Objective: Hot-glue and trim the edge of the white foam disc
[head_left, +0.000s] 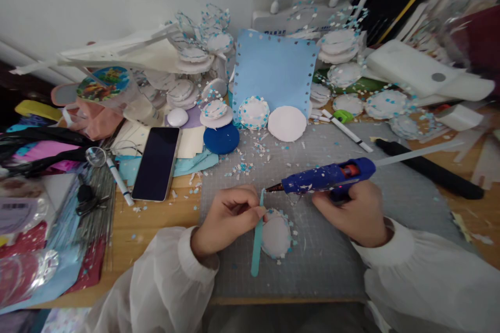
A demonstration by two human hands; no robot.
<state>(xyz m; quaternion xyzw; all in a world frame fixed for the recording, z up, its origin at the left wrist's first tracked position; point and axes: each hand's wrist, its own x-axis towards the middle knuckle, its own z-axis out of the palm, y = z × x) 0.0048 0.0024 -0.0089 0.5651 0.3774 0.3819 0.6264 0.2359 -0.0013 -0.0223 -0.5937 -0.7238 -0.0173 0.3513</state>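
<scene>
My left hand (234, 215) pinches a turquoise craft stick (257, 250) near its upper part, holding it roughly upright. In my right hand (353, 213) is a blue glue gun (314, 179), its fingers wrapped round the handle. The dark nozzle points left and meets, or nearly meets, the top end of the stick. A clear glue stick (417, 153) sticks out of the gun's back. Just right of the craft stick, a white disc (276, 237) edged with small blue and white pieces lies on the grey cutting mat (324, 270).
Behind the mat stand a light blue card (275, 70), a white oval disc (287, 124) and several decorated white discs. A phone (156, 164) and a white pen (119, 181) lie left. Another pen (347, 131) and a black rod-like tool (429, 169) lie right.
</scene>
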